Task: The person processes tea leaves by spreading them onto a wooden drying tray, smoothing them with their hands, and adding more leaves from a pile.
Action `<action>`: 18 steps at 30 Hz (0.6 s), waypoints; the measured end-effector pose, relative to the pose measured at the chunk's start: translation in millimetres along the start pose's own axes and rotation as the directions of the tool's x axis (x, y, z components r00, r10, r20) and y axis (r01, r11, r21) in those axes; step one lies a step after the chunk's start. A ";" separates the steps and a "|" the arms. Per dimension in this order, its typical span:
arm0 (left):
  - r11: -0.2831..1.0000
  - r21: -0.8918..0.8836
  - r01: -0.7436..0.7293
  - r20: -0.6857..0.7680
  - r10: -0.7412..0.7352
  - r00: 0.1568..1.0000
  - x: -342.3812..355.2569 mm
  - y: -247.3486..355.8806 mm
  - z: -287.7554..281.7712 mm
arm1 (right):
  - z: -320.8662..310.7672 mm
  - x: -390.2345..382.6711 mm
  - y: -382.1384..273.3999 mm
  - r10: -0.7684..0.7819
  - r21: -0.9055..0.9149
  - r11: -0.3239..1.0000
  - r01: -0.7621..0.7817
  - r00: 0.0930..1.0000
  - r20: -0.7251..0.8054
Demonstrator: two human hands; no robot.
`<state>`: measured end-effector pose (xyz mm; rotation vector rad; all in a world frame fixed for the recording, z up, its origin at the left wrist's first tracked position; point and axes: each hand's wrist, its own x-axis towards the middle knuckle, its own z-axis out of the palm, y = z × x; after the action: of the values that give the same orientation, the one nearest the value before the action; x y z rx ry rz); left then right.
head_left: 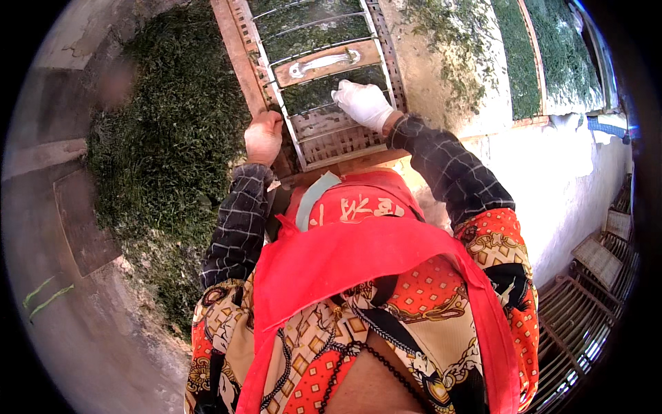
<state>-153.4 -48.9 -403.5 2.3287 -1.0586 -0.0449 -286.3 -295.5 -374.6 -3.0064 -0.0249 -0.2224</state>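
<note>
In front of me lies a pale slatted frame [297,134] with thin crossbars, over a woven tray [345,143] that holds green shredded leaf matter [314,95]. A wooden board with a metal handle [324,63] crosses the frame. My bare left hand [263,138] is closed at the frame's left side, its fingers curled on the wooden rail [238,58]. My right hand [363,105], in a white glove, is closed above the lower crossbars, to the right of and below the handle. Whatever its fingers hold, if anything, is hidden.
A big heap of green leaf matter [162,117] spreads on my left, beside a flat dark board [84,222]. More leaves lie in wood-edged sections [562,58] at far right. A pale ledge [448,62] has scattered leaves. Bamboo-like racks [576,310] stand at lower right.
</note>
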 end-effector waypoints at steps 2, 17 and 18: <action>0.848 -0.500 0.178 -0.030 -0.222 0.975 -2.4 -7.4 9.1 | 0.3 -5.3 -3.2 0.129 0.173 0.977 -0.121 0.991 -0.034; 0.543 -0.825 0.160 0.050 -0.211 0.976 18.8 51.9 -2.5 | 2.5 -61.8 -11.9 0.705 0.883 -0.371 -0.288 0.532 0.470; 0.545 -0.828 0.129 0.037 -0.178 0.983 25.7 63.6 -3.2 | 5.1 -56.9 -17.0 0.700 0.894 -0.360 -0.267 0.556 0.448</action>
<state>-178.3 -98.5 -363.1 1.5016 -0.5788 -0.4580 -342.3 -278.4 -385.9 -1.0651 0.8640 -0.3508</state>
